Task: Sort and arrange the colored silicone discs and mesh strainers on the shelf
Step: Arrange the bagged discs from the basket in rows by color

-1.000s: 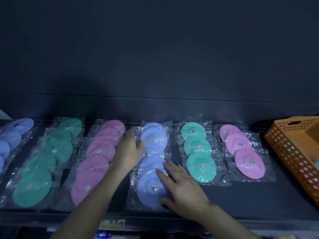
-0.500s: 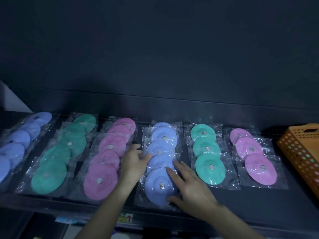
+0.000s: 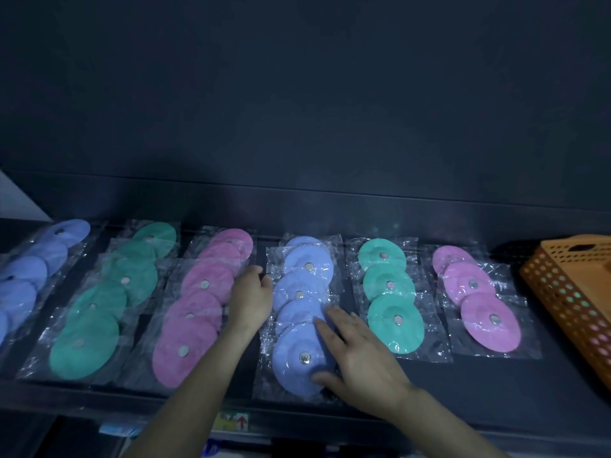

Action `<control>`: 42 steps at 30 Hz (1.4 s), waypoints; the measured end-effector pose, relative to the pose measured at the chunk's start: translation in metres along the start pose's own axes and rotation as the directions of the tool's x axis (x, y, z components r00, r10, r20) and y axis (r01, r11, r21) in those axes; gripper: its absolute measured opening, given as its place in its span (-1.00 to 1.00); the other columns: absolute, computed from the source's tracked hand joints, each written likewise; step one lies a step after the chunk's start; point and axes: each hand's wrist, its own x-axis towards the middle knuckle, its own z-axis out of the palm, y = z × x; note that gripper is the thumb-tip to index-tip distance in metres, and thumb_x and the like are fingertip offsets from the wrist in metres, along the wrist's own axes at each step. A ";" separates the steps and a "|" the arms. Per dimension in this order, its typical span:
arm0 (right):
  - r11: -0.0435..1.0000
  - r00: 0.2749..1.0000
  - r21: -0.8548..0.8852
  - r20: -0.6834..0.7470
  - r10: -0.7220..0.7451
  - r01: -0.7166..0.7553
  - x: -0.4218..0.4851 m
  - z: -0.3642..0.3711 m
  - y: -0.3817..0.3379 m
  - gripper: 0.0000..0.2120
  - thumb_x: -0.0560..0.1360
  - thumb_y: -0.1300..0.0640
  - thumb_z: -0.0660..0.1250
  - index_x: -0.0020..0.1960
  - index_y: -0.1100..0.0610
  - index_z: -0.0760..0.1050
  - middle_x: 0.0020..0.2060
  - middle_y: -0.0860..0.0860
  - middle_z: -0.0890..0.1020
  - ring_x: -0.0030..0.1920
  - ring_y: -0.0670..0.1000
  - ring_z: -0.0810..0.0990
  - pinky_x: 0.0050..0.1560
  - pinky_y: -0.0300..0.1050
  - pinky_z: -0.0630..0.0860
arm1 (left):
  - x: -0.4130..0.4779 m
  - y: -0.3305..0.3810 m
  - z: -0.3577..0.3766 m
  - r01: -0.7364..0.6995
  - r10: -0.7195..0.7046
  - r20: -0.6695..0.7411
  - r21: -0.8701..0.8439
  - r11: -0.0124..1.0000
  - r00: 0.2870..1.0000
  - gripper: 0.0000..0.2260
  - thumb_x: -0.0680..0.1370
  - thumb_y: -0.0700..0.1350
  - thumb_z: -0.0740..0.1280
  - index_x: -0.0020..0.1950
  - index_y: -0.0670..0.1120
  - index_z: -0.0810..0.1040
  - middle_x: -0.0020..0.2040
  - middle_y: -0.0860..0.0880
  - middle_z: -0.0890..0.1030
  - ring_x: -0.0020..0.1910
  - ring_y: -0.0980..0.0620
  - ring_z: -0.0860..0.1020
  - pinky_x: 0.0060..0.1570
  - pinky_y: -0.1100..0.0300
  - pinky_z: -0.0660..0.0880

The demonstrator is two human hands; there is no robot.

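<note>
Silicone discs in clear bags lie in colour rows on a dark shelf. From the left come a blue row, a green row, a pink row, a middle blue row, a short green row and a short pink row. My right hand lies flat with straight fingers on the nearest disc of the middle blue row. My left hand rests against that row's left edge, fingers curled at the bag edge. No mesh strainers are in sight.
An orange perforated plastic basket stands at the right end of the shelf. A dark back wall rises behind the rows. A price label sits on the shelf's front lip under my left arm.
My left hand has slid nearer along the left side of the middle blue row. My right hand stays on the front blue disc. The view has shifted right and up.
</note>
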 end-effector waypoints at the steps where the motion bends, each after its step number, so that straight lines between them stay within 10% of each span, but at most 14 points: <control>1: 1.000 1.000 0.008 -0.004 -0.006 0.006 0.004 -0.002 -0.002 -0.31 0.37 -0.35 0.09 0.28 0.10 0.48 0.29 0.13 0.52 0.27 0.08 0.52 0.27 0.04 0.36 | 0.005 0.003 0.000 0.002 -0.003 0.025 0.033 0.999 1.000 -0.88 0.58 -0.25 0.16 -0.02 -0.26 0.48 -0.14 -0.15 0.54 -0.11 -0.15 0.52 -0.25 0.18 0.23; 5: 0.998 0.998 0.050 0.051 -0.027 0.024 0.027 -0.013 -0.013 -0.24 0.40 -0.35 0.05 0.38 0.14 0.39 0.34 0.18 0.45 0.37 0.14 0.41 0.34 0.11 0.29 | 0.023 0.014 0.000 -0.028 0.018 0.072 0.138 0.990 0.997 -0.82 0.55 -0.30 0.15 0.08 -0.27 0.49 0.02 -0.24 0.58 0.02 -0.20 0.54 -0.07 0.08 0.41; 11: 0.992 0.963 0.124 0.268 -0.032 -0.001 0.057 -0.017 -0.020 0.01 0.36 -0.42 0.20 0.54 0.06 -0.22 0.52 0.15 -0.24 0.50 0.15 -0.33 0.48 0.14 -0.28 | 0.044 0.017 -0.006 -0.063 0.031 0.135 0.236 0.970 0.990 -0.86 0.46 -0.28 0.24 -0.09 -0.19 0.59 -0.07 -0.14 0.64 -0.03 -0.14 0.58 -0.09 0.11 0.49; 21: 0.996 0.944 0.092 0.327 -0.038 0.008 0.051 -0.016 -0.010 0.01 0.37 -0.44 0.18 0.55 0.10 -0.16 0.53 0.15 -0.17 0.52 0.10 -0.23 0.49 0.14 -0.25 | 0.045 0.007 -0.005 -0.161 0.124 0.134 0.316 0.935 0.983 -0.78 0.46 -0.39 0.19 -0.08 -0.21 0.59 -0.18 -0.15 0.64 -0.25 -0.09 0.56 -0.26 0.07 0.49; 34: 0.975 0.985 0.224 0.165 -0.039 0.001 0.031 -0.021 -0.011 0.06 0.28 -0.56 -0.04 0.55 0.08 -0.17 0.53 0.07 -0.19 0.48 -0.04 -0.32 0.47 0.05 -0.33 | 0.022 0.007 -0.002 -0.470 0.453 0.130 0.295 0.832 0.882 -0.77 0.44 -0.39 0.21 0.04 -0.24 0.55 0.02 -0.16 0.58 -0.01 -0.18 0.54 -0.10 -0.03 0.53; 37: 0.961 0.997 0.271 0.076 0.030 -0.049 0.015 -0.026 0.003 -0.03 0.35 -0.51 -0.16 0.55 0.10 -0.07 0.53 0.00 -0.16 0.50 -0.04 -0.26 0.47 -0.02 -0.31 | 0.002 0.014 -0.003 -0.494 0.478 0.123 0.201 0.846 0.869 -0.82 0.45 -0.39 0.25 0.00 -0.28 0.57 0.06 -0.17 0.57 0.01 -0.17 0.56 -0.02 -0.03 0.53; 42: 0.944 0.976 0.257 -0.007 0.218 -0.209 -0.001 -0.036 0.037 -0.42 0.49 -0.12 0.22 0.38 0.19 0.36 0.45 0.20 0.27 0.49 0.22 0.13 0.44 -0.02 -0.12 | -0.010 0.046 0.007 -0.518 0.492 0.214 0.087 0.851 0.844 -0.77 0.55 -0.21 0.29 0.17 -0.21 0.56 0.21 -0.10 0.53 0.21 -0.07 0.48 0.21 0.16 0.37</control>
